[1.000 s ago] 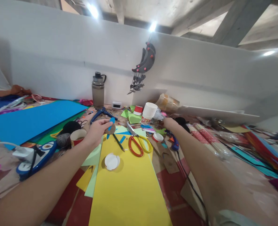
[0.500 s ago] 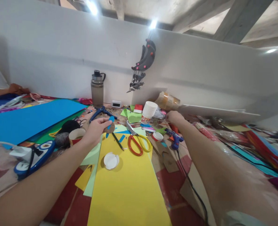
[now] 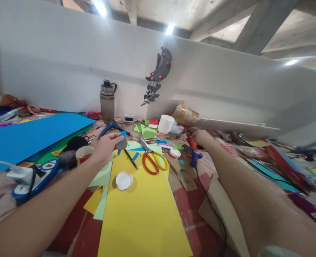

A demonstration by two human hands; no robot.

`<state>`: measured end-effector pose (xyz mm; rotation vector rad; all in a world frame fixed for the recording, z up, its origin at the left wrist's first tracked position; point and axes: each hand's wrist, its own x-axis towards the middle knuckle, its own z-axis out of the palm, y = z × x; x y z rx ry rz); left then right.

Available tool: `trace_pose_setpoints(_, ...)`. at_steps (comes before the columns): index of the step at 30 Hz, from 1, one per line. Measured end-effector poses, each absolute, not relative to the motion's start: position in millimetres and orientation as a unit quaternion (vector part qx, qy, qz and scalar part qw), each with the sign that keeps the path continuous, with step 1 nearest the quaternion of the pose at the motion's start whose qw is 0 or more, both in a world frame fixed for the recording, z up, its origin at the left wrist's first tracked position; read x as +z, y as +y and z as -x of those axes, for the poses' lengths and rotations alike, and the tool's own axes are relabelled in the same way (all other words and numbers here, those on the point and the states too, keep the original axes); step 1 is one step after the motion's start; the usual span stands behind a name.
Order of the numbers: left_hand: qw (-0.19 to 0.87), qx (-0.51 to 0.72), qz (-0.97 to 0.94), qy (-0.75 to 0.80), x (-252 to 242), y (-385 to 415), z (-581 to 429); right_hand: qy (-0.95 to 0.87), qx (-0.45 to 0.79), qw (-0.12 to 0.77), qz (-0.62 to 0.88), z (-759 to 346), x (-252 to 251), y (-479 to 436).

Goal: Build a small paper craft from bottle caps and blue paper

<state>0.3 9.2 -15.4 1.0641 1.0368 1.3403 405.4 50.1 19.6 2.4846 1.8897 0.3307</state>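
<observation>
Two tools between disc (image 3: 122, 144) in left hand (image 3: 106, 144), right hand (image 3: 200, 136): scissors (image 3: 152, 162), glue gun (image 3: 191, 155).

both bare forearms reach forward from the lower corners, converging slightly. left hand (image 3: 107, 145): palm turned inward, thumb and fingertips pinched together. right hand (image 3: 200, 137): back facing up, fingers curled toward the left, its grip hidden from view.
</observation>
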Motion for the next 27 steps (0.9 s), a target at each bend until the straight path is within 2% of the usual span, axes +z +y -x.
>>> trace_pose_setpoints(9,0.544,0.562,-0.451,0.43,-18,10,0,0.62,0.145,-0.12,-0.762,-344,36,12)
trace_pose_setpoints(13,0.537,0.563,-0.452,0.437,-20,11,1,0.705,0.091,-0.117,-0.694,-293,34,5)
trace_pose_setpoints(17,0.547,0.565,-0.437,0.437,-19,10,0,0.794,0.027,-0.05,-0.605,-256,18,22)
trace_pose_setpoints(27,0.561,0.562,-0.44,0.419,-18,10,-1,0.743,0.012,0.082,-0.664,-224,-16,70)
